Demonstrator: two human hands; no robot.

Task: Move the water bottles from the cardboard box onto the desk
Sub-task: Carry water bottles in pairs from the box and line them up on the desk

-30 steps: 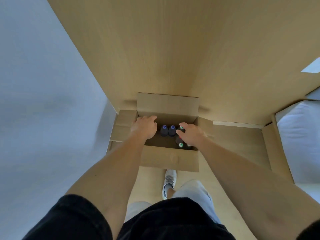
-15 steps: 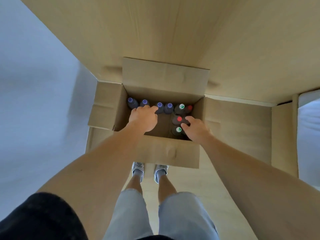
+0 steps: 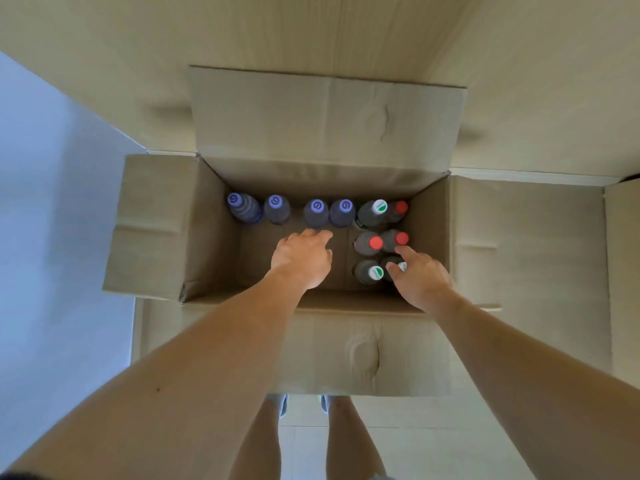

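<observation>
Head view, looking straight down into an open cardboard box [image 3: 214,237] on the floor, all four flaps folded outward. Box sits against a pale wood panel [image 3: 311,29] at the top of frame; a grey-blue wall [image 3: 52,237] runs down the left.

Bottles stand upright inside, seen cap-first:
- Far wall, left to centre: four purple-capped bottles [image 3: 316,213] in a row, a small gap between the second and third.
- Far right corner: one green-and-white-capped bottle [image 3: 375,212], with a red-capped bottle [image 3: 401,207] just beside it.
- Right side, middle: two red-capped bottles [image 3: 371,243] side by side.
- Right side, near: a second green-and-white cap [image 3: 372,272]; another bottle just right of it is mostly hidden by the hand.

Left hand [image 3: 302,259] is inside the box over bare cardboard floor, fingers loosely bent and pointing at the purple row, tips close to the third and fourth bottles. Holds nothing; contact cannot be confirmed.

Right hand [image 3: 420,277] is over the near right bottles, fingers spread and relaxed, index tip near the right-hand red cap, thumb lying against the partly hidden bottle's cap. No grip closed on anything.

Person's bare legs [image 3: 349,441] visible below the near flap.
</observation>
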